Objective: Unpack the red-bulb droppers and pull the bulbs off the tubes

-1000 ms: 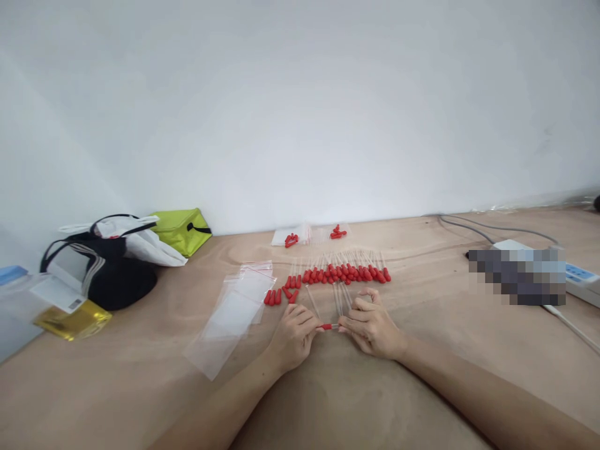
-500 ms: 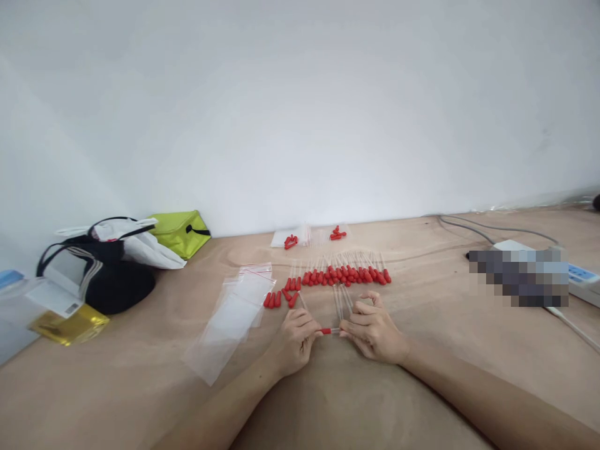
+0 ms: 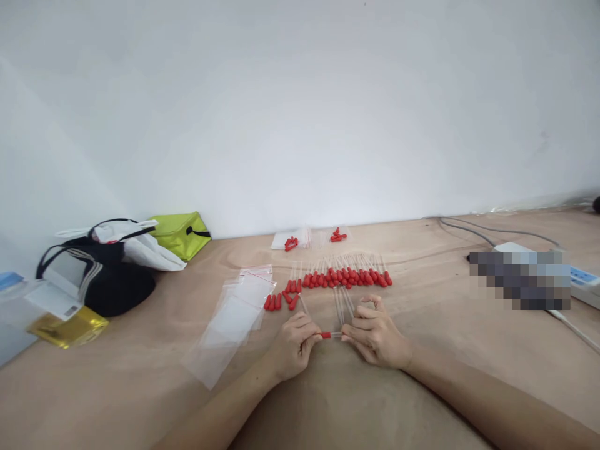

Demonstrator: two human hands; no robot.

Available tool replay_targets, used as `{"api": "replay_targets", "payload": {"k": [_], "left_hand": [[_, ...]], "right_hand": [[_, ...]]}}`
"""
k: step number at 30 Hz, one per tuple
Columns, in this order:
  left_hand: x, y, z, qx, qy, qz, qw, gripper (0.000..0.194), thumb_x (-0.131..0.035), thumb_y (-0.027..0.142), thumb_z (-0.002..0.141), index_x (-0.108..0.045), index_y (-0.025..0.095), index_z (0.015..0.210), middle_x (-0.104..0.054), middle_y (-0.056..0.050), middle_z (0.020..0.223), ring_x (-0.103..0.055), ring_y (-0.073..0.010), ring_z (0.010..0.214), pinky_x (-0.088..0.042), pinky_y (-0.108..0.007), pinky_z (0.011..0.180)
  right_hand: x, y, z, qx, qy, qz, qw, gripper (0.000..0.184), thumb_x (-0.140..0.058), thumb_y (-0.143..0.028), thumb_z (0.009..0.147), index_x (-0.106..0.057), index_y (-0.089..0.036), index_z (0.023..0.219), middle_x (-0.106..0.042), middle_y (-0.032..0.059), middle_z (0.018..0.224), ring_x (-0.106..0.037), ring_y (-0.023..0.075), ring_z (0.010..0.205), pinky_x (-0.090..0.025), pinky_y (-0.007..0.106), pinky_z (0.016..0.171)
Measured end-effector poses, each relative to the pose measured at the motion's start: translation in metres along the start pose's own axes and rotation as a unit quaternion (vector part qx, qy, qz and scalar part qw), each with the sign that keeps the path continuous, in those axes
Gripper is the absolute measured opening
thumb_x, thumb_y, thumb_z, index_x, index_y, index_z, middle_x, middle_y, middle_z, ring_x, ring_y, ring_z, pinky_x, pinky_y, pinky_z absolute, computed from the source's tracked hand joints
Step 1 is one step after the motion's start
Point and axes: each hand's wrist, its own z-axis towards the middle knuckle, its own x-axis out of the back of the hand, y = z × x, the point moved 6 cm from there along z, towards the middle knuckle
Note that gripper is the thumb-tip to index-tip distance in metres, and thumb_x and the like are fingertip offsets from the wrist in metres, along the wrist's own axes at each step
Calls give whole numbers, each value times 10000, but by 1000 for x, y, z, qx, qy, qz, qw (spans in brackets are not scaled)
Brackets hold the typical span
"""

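Between finger and thumb, my left hand (image 3: 294,345) pinches a red rubber bulb (image 3: 326,335). From its open end a clear thin glass tube (image 3: 335,335) runs to the right, and my right hand (image 3: 379,337) pinches that tube. The tube's end at the bulb looks joined or touching; I cannot tell how deep it sits. Past my fingers lies a row of glass droppers with red bulbs (image 3: 347,275), tubes pointing away from me. Several loose red bulbs (image 3: 272,302) lie left of the row. A few bare glass tubes (image 3: 338,305) lie just beyond my right hand.
Clear zip bags (image 3: 229,325) lie left of my hands. By the wall are small bags with red bulbs (image 3: 291,243). A black cap (image 3: 119,287), a green bag (image 3: 180,235) and a bottle of yellow liquid (image 3: 70,324) stand left. A power strip (image 3: 584,284) with cables is at right.
Almost nothing differs. The whole view has shifted down slightly, and both hands keep their pinch on the bulb and the tube, with slightly more tube showing.
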Motion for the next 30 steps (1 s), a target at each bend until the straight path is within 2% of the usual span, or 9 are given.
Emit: {"api": "replay_targets", "payload": {"k": [7, 14, 19, 22, 25, 28, 30], "left_hand": [[3, 0, 2, 35, -15, -29, 999, 223, -409, 163, 828, -546, 153, 653, -541, -21, 615, -475, -130, 637, -384, -238, 599], [7, -3, 4, 133, -48, -79, 987, 237, -429, 217, 803, -516, 154, 591, -502, 6, 567, -452, -107, 565, -341, -213, 538], [6, -7, 3, 175, -69, -115, 975, 260, -427, 257, 801, -507, 153, 577, -474, 23, 539, -426, -94, 532, -330, -205, 521], [5, -7, 2, 176, -70, -104, 976, 271, -428, 267, 807, -523, 154, 581, -500, 19, 549, -452, -99, 545, -347, -210, 539], [6, -6, 1, 160, -46, -83, 983, 261, -421, 281, 826, -570, 163, 646, -562, 2, 610, -501, -114, 597, -383, -222, 583], [9, -4, 2, 126, -2, -70, 990, 205, -432, 280, 838, -608, 181, 802, -621, -19, 744, -547, -127, 694, -415, -241, 656], [9, -2, 2, 87, 15, -42, 995, 175, -464, 282, 833, -612, 187, 832, -631, -21, 768, -556, -134, 721, -415, -257, 685]], "right_hand": [[3, -6, -1, 34, 20, -41, 998, 169, -454, -192, 832, -573, -166, 714, -499, -44, 489, -401, 86, 579, -237, 340, 831], [4, -10, -5, 60, 50, -89, 993, 143, -453, -181, 845, -570, -162, 765, -493, -65, 485, -423, 65, 564, -208, 352, 873], [6, -12, -6, 68, 68, -100, 990, 108, -478, -180, 834, -576, -165, 790, -515, -66, 499, -426, 64, 569, -210, 345, 870], [6, -8, -4, 44, 52, -88, 994, 119, -482, -203, 826, -580, -181, 763, -513, -60, 504, -418, 78, 583, -211, 352, 857], [2, -3, -1, 6, 14, -58, 998, 154, -465, -225, 825, -588, -187, 742, -516, -42, 529, -421, 97, 615, -216, 359, 834], [-4, 3, 2, -38, -24, -41, 998, 174, -438, -232, 833, -608, -197, 850, -539, -20, 584, -435, 116, 659, -219, 353, 806], [-9, 5, 4, -51, -37, -35, 997, 197, -438, -259, 840, -605, -213, 936, -555, -13, 610, -435, 123, 667, -218, 348, 791]]}}
